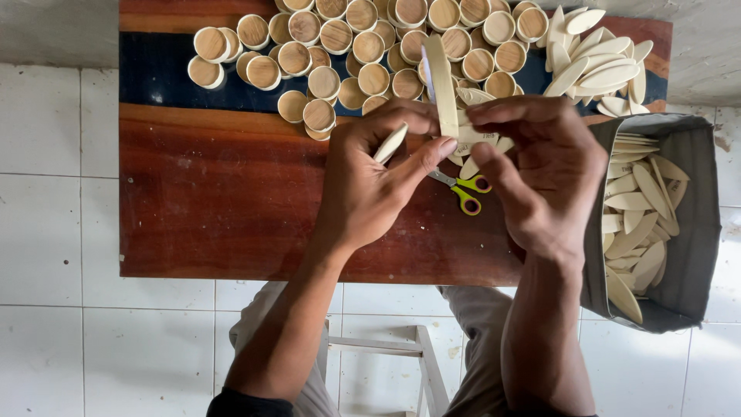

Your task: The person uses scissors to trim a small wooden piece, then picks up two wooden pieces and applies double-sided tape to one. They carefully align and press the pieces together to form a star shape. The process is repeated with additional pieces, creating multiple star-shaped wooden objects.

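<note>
My left hand [370, 185] is closed on a pale wooden oval piece [390, 144], pinched between thumb and fingers, with the thumb tip also pressed against an upright wooden strip [441, 85]. My right hand [544, 174] is closed on the lower part of the same strip, fingers curled over it from the right. The strip stands roughly on end above the middle of the table [216, 201], toward its far edge.

Under my hands, on the tabletop, lie small scissors with yellow-green handles [465, 191]. Round wooden lids [347, 46] are spread in a heap along the far edge. A pile of pale oval pieces [602, 62] sits at the far right corner. A grey fabric bag [687, 232] stands open against the right edge, holding more of the same oval pieces.
</note>
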